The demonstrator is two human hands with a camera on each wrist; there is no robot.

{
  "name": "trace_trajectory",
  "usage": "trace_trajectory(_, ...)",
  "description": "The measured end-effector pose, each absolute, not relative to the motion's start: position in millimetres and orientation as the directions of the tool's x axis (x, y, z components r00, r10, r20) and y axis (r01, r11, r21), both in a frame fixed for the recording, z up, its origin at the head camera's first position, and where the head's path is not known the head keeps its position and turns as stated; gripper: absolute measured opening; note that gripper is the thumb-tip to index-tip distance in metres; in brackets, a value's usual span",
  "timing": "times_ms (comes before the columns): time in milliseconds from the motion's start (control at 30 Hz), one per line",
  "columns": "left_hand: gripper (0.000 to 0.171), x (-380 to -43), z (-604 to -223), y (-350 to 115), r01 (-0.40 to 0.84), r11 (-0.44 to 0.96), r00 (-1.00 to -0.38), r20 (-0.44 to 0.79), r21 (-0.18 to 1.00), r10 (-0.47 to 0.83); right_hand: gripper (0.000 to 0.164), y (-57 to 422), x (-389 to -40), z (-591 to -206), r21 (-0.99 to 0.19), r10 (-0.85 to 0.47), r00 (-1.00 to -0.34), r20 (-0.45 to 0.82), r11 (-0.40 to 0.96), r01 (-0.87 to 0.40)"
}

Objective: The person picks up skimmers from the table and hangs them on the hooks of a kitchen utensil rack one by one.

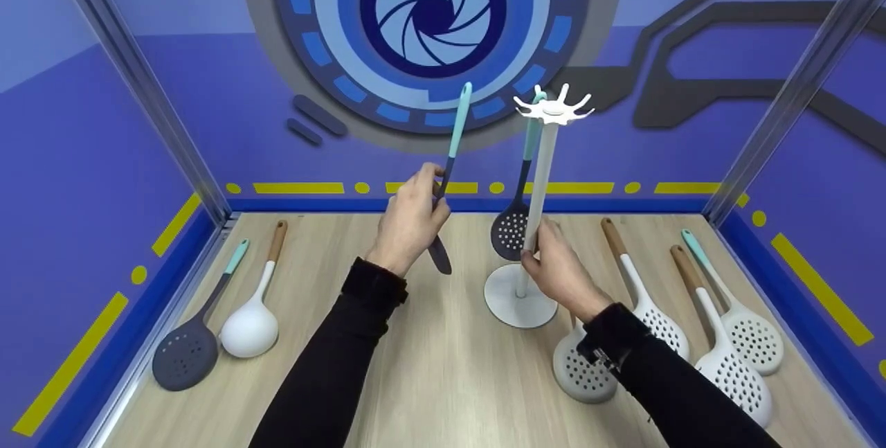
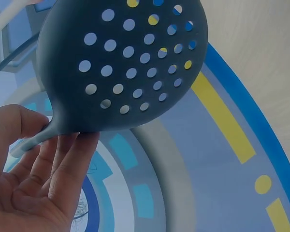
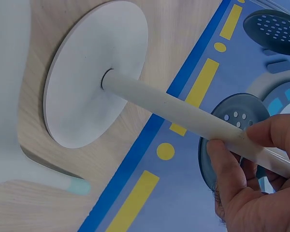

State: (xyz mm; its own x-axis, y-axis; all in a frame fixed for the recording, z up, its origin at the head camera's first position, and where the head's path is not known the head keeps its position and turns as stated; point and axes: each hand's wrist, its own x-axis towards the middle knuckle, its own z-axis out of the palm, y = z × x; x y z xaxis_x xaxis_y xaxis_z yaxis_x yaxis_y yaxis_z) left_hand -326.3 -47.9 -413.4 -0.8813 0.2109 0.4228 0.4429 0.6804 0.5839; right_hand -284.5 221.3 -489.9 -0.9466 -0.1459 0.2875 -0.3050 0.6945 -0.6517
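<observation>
My left hand (image 1: 412, 216) pinches a dark skimmer (image 2: 130, 63) by its neck, its mint handle pointing up and its holed head hanging below. In the head view that skimmer appears nearly edge-on, left of a white utensil stand (image 1: 545, 178). Thumb and fingers of my right hand (image 1: 559, 264) grip the stand's pole above the round base (image 3: 96, 72). A crown of hooks (image 1: 554, 112) tops the pole. From it hangs a second dark skimmer (image 1: 511, 232), also mint-handled, behind the pole and partly covered by it.
On the wooden table's left lie a dark skimmer (image 1: 185, 354) and a white ladle (image 1: 250, 329). Several pale skimmers lie on the right, among them a grey one (image 1: 585, 372) partly under my right sleeve and one with a mint handle (image 1: 754, 341). Blue printed walls (image 1: 180, 115) enclose the table.
</observation>
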Motion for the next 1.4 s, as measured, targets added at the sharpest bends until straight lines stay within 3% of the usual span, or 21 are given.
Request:
trace_trajectory(267, 0.043, -324, -410, -43, 0.478, 0.66, -0.864, 0.445, 0.58, 0.236, 0.054, 222, -287, -490, -0.647, -0.145, -0.951, 0.274, 0.703, -0.294)
trace_trajectory(1400, 0.04, -315, -400, -26, 0.568, 0.63, -0.811, 0.493, 0.53, 0.316, 0.054, 222, -284, -488, -0.65, -0.154, -0.936, 0.318, 0.683, -0.333)
